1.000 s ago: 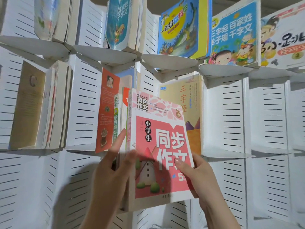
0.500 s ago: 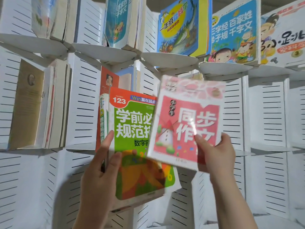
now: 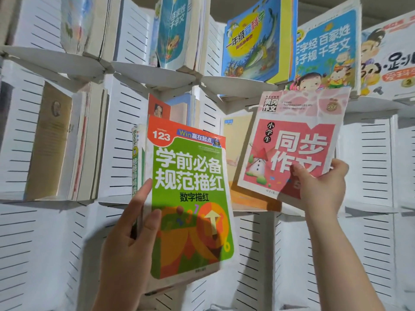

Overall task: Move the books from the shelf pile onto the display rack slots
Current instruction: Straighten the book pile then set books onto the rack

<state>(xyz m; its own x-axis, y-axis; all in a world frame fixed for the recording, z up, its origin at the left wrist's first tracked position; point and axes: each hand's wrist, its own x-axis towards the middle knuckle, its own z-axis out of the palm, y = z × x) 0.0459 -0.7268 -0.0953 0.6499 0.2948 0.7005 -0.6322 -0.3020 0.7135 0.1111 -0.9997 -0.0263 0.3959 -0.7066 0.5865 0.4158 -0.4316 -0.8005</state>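
My left hand [image 3: 130, 239] holds a small stack of books by its left edge, thumb across the green and orange workbook [image 3: 190, 198] on top. Thinner books [image 3: 136, 158] show behind it. My right hand [image 3: 318, 189] pinches the lower right corner of a pink and red book [image 3: 292, 140], lifted and tilted to the right of the stack. That book hangs in front of a rack slot [image 3: 368, 212] in the middle row. A yellow book [image 3: 235, 158] stands in the slot just left of it.
The white slotted display rack [image 3: 56, 243] fills the view in tiers. Several colourful children's books [image 3: 253, 39] stand on the top tier. Beige and white books [image 3: 62, 142] fill a middle-row slot at left. Slots at the right [image 3: 404, 153] hold nothing visible.
My right hand has lifted the pink and red book off the stack and carried it right and up toward the middle-row slot. The green workbook underneath is now exposed.
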